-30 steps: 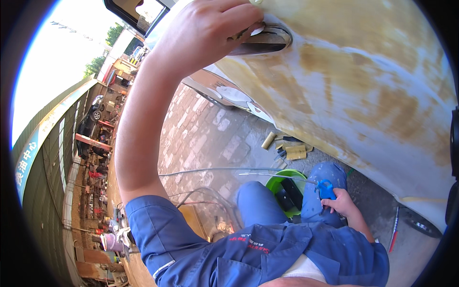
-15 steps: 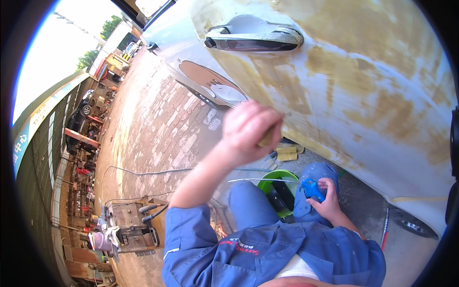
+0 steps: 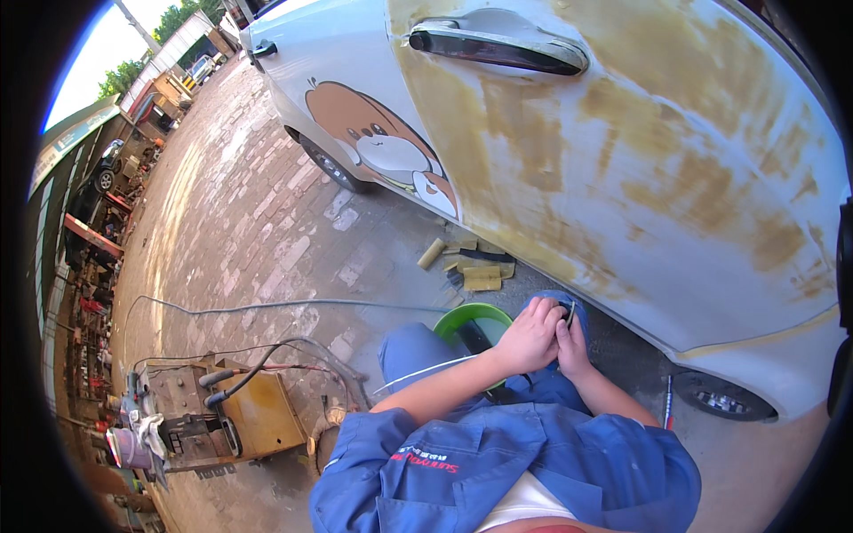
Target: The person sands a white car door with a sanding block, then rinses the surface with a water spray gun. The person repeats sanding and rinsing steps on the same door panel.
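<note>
My left hand (image 3: 526,338) and my right hand (image 3: 573,348) are together above my right knee, fingers closed around a small dark piece with a greenish edge (image 3: 571,313). Its kind is mostly hidden by the fingers. A thin white tube or rod (image 3: 418,377) passes behind my left forearm; its far end is hidden. Beneath my hands, between my knees, stands a green bucket (image 3: 447,322) with a dark object inside. In front of me is a white car door (image 3: 657,240) with patchy yellow-brown areas and a handle (image 3: 498,46).
Yellowish sheets and a roll (image 3: 482,278) lie on the ground beside the car. A grey hose (image 3: 267,306) crosses the brick paving. At the left stands a rusty machine (image 3: 253,417) with cables. A car wheel (image 3: 724,395) is at the right.
My left hand has come down from beside the door, where it held something yellowish, and joined my right hand. The blue object that was in my right hand no longer shows. My view has shifted.
</note>
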Demonstrator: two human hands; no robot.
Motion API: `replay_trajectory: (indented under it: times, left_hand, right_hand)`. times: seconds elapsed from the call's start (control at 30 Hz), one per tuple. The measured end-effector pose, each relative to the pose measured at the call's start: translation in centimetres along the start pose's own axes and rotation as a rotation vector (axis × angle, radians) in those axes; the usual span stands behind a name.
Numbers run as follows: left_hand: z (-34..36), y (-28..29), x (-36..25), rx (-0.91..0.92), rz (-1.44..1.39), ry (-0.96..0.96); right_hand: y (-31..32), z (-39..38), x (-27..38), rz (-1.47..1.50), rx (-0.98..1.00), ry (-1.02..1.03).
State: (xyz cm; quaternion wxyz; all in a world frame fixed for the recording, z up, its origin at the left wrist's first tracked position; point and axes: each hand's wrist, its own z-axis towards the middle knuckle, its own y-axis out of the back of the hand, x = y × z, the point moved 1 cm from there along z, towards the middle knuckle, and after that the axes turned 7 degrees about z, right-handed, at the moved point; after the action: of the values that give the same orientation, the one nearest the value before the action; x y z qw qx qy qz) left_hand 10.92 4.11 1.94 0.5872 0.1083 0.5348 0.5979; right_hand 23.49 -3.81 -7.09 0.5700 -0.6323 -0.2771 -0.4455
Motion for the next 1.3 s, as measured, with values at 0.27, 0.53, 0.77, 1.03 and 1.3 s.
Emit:
replay_trajectory:
  times: [0.27, 0.53, 0.77, 1.03, 1.3]
  left_hand:
    - [-3.5, 1.9, -2.3, 0.243, 0.189, 0.163]
    - [-3.9, -0.6, -0.3, 0.455, 0.158, 0.088]
    - [-3.7, -1.4, 0.9, 0.516, 0.042, 0.160]
    - [-4.5, -1.1, 1.7, 0.409, 0.116, 0.039]
    - [-4.4, -0.1, 2.1, 0.441, 0.085, 0.037]
  right_hand:
    - [-1.2, 3.7, 7.4, -0.346, -0.367, -0.041]
    - [-13.8, 11.0, 31.8, -1.093, -0.122, 0.726]
    - [-23.0, 19.2, 41.7, -1.732, 0.031, 0.877]
    - [-24.4, 20.1, 41.9, -2.032, 0.106, 0.930]
    - [-26.0, 21.1, 42.8, -2.218, 0.277, 0.844]
